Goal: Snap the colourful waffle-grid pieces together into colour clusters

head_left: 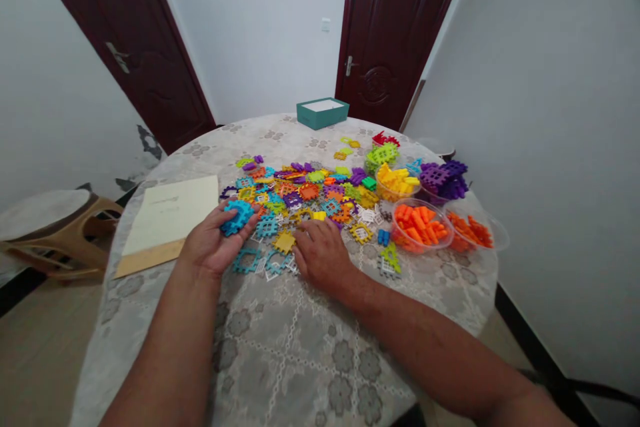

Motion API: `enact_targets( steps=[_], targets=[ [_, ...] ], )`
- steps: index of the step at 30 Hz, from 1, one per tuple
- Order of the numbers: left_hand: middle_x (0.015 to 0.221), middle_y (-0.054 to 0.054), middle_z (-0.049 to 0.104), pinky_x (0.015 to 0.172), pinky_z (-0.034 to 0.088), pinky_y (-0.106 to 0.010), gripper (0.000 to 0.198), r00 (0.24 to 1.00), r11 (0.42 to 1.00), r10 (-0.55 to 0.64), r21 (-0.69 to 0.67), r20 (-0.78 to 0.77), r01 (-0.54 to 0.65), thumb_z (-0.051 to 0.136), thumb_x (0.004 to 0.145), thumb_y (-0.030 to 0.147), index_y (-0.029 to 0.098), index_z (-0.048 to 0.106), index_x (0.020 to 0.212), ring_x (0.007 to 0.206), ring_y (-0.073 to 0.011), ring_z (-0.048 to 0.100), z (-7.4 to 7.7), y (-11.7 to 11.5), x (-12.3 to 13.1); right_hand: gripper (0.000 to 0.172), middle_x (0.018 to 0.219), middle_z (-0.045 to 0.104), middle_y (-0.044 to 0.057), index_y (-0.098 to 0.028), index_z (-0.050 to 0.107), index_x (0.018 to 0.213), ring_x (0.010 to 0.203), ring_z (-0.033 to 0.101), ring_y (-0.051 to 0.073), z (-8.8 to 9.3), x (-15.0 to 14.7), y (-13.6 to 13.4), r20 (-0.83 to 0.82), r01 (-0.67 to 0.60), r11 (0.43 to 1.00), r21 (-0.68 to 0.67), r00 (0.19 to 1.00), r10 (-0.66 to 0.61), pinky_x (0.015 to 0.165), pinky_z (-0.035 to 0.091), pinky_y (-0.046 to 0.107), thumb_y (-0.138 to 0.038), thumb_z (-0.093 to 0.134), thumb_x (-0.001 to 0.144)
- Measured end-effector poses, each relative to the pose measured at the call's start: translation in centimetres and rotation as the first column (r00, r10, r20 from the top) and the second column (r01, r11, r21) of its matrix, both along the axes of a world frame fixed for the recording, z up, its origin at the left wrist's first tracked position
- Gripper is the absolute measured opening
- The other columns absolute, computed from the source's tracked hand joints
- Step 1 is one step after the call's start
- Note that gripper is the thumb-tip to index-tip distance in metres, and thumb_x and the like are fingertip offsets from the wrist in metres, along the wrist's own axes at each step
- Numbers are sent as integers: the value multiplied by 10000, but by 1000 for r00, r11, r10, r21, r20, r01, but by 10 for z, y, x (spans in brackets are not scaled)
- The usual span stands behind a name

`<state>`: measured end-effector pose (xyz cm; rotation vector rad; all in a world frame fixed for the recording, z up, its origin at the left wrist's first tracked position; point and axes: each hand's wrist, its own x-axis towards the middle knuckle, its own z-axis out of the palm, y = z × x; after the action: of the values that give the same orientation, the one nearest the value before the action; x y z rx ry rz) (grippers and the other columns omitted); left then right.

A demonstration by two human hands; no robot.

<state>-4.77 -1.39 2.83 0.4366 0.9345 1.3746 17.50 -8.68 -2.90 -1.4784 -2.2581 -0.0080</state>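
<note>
My left hand (213, 243) lies palm up on the round table (300, 347) and grips a small stack of blue toothed plastic tiles (237, 215). My right hand (323, 253) rests palm down at the near edge of a spread of coloured interlocking tiles (305, 197), fingers bent over the pieces; what its fingertips hold, if anything, is hidden. Teal tiles (247, 260) and a yellow tile (284, 241) lie between the two hands.
Clear bowls hold sorted pieces: orange (420, 225), more orange (473, 232), yellow (397, 183); purple (443, 179) and green (381, 155) piles sit behind. A cream booklet (167, 217) lies left, a teal box (323, 112) at the far edge. A stool (50, 230) stands left.
</note>
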Motion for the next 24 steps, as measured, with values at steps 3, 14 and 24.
enact_targets(
  steps=[3, 14, 24],
  targets=[
    [1056, -98, 746, 792, 682, -363, 391, 1000, 999, -24, -30, -8, 23, 550, 719, -61, 182, 665, 1004, 1069, -281, 756, -8, 1, 0, 437, 1576, 511, 138, -192, 548, 1487, 1507, 348, 308, -4, 14, 15, -13, 132, 990, 43, 991, -131, 1265, 219, 543, -299, 447, 1076],
    [1092, -119, 748, 819, 684, -369, 431, 999, 998, -54, -15, -4, 54, 533, 711, -23, 175, 714, 1048, 1106, -309, 745, -8, -2, -7, 377, 1321, 646, 120, -216, 641, 1388, 1239, 554, 258, -11, 27, 40, -36, 109, 994, 11, 993, -109, 1170, 381, 471, -196, 485, 1045],
    [971, -143, 754, 736, 684, -347, 448, 996, 1000, -1, 2, 94, 1, 529, 653, -38, 130, 692, 1035, 962, -291, 779, -6, -5, -13, 317, 1107, 759, 43, -231, 710, 1207, 970, 714, 213, -21, 63, 65, -735, 138, 961, -239, 621, -272, 890, 586, 380, -259, 621, 904]
  ],
)
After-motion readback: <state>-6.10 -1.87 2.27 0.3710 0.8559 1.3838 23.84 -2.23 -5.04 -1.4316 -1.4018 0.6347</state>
